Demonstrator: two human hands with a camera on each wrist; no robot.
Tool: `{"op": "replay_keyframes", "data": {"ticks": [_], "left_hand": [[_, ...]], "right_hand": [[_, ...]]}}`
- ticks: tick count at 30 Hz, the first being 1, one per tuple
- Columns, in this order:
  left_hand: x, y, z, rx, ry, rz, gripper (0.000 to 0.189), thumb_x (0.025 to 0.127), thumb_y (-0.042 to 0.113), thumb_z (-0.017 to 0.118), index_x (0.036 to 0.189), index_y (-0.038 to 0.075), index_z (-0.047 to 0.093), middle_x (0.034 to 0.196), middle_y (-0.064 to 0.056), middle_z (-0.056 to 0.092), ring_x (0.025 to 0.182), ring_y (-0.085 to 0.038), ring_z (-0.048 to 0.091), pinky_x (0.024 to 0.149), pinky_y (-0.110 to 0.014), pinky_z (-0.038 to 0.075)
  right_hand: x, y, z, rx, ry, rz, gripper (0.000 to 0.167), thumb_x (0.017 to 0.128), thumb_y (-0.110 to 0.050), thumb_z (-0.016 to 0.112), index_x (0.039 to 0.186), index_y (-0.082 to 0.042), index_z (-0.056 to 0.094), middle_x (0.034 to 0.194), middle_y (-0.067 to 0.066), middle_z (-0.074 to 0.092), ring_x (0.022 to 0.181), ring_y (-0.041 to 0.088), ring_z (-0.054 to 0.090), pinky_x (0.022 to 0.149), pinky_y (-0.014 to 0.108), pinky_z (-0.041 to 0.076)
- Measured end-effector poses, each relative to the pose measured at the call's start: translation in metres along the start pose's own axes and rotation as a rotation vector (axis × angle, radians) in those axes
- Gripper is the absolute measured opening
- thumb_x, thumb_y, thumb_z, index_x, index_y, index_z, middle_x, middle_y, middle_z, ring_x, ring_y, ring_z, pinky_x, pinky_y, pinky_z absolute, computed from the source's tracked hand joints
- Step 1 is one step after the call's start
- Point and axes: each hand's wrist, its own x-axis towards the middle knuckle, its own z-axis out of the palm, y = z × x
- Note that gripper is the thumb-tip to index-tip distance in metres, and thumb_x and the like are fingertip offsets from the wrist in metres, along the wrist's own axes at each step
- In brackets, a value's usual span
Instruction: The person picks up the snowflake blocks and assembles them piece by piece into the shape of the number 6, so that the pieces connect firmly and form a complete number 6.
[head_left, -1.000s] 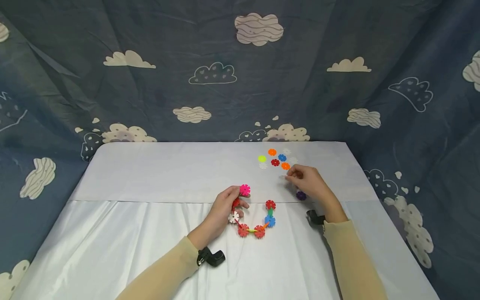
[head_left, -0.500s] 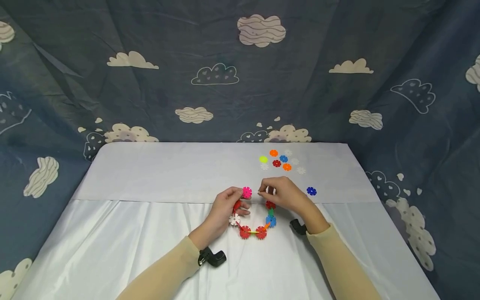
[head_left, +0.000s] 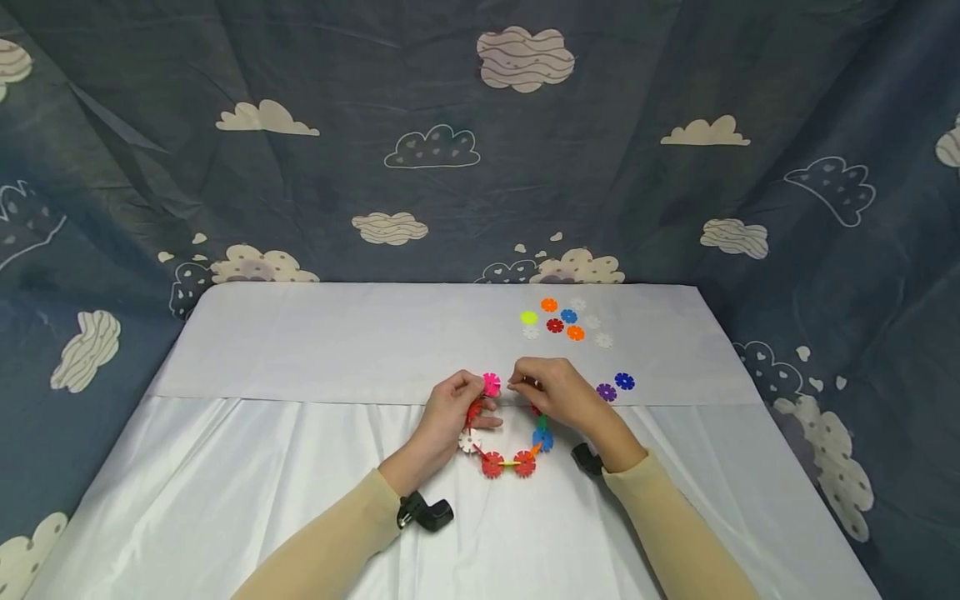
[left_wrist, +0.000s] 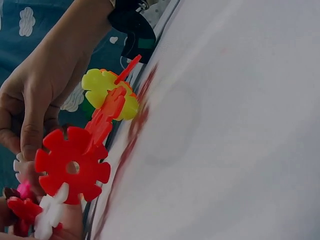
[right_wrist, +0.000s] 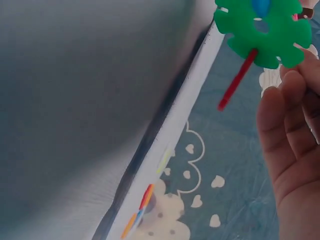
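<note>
In the head view a ring-like chain of interlocked snowflake discs hangs from my left hand (head_left: 442, 425). That hand pinches its upper left end, by a pink disc (head_left: 491, 384). Below come a white disc (head_left: 470, 441), red discs (head_left: 492, 464) and a blue disc (head_left: 543, 439). My right hand (head_left: 562, 396) is close to the pink disc and pinches a loose white disc (left_wrist: 22, 167), best seen in the left wrist view. It partly covers the chain's other end. A green disc (right_wrist: 285, 42) of the chain shows near its fingers in the right wrist view.
Loose discs lie at the back right of the white table (head_left: 337, 350), among them an orange disc (head_left: 575, 333), a dark red disc (head_left: 555, 326) and a yellow one. A purple disc (head_left: 606, 392) and a dark blue disc (head_left: 625, 381) lie right of my right hand.
My right hand has moved left and toward me from the loose discs, bringing the white disc beside the pink one. The left hand keeps its hold on the chain, almost still.
</note>
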Motion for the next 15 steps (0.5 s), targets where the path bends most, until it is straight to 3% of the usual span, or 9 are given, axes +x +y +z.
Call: {"op": "replay_keyframes", "data": {"ticks": [5, 10, 12, 15], "left_hand": [[0.000, 0.004, 0.004, 0.115, -0.071, -0.032, 0.033, 0.114, 0.030, 0.051, 0.131, 0.003, 0.057, 0.120, -0.021, 0.072, 0.080, -0.012, 0.074, 0.066, -0.031, 0.065], [0.001, 0.004, 0.003, 0.201, -0.066, -0.026, 0.041, 0.108, 0.033, 0.063, 0.135, 0.002, 0.064, 0.109, -0.011, 0.074, 0.066, -0.007, 0.060, 0.055, -0.019, 0.052], [0.002, 0.004, 0.002, 0.201, -0.051, -0.028, 0.038, 0.108, 0.029, 0.065, 0.135, 0.003, 0.066, 0.107, -0.009, 0.074, 0.062, -0.006, 0.054, 0.053, -0.017, 0.047], [0.002, 0.005, 0.002, 0.193, -0.047, -0.042, 0.037, 0.107, 0.028, 0.065, 0.138, 0.007, 0.066, 0.115, -0.012, 0.075, 0.060, -0.007, 0.052, 0.053, -0.016, 0.045]], "right_hand": [[0.000, -0.001, -0.003, -0.047, 0.018, 0.043, 0.015, 0.090, -0.006, 0.084, 0.101, -0.015, 0.077, 0.092, -0.001, 0.079, 0.073, 0.005, 0.065, 0.070, 0.021, 0.060], [0.000, 0.005, -0.021, 0.032, -0.056, 0.168, 0.025, 0.097, -0.012, 0.079, 0.122, -0.012, 0.078, 0.102, 0.003, 0.081, 0.083, 0.011, 0.070, 0.074, 0.023, 0.061], [-0.004, 0.015, -0.041, 0.024, -0.065, 0.292, 0.028, 0.100, -0.017, 0.076, 0.127, -0.011, 0.076, 0.103, 0.006, 0.080, 0.085, 0.016, 0.069, 0.073, 0.027, 0.060], [-0.021, 0.037, -0.075, -0.097, -0.088, 0.564, 0.033, 0.101, -0.026, 0.073, 0.129, -0.008, 0.073, 0.107, 0.014, 0.078, 0.087, 0.026, 0.068, 0.076, 0.040, 0.059]]}}
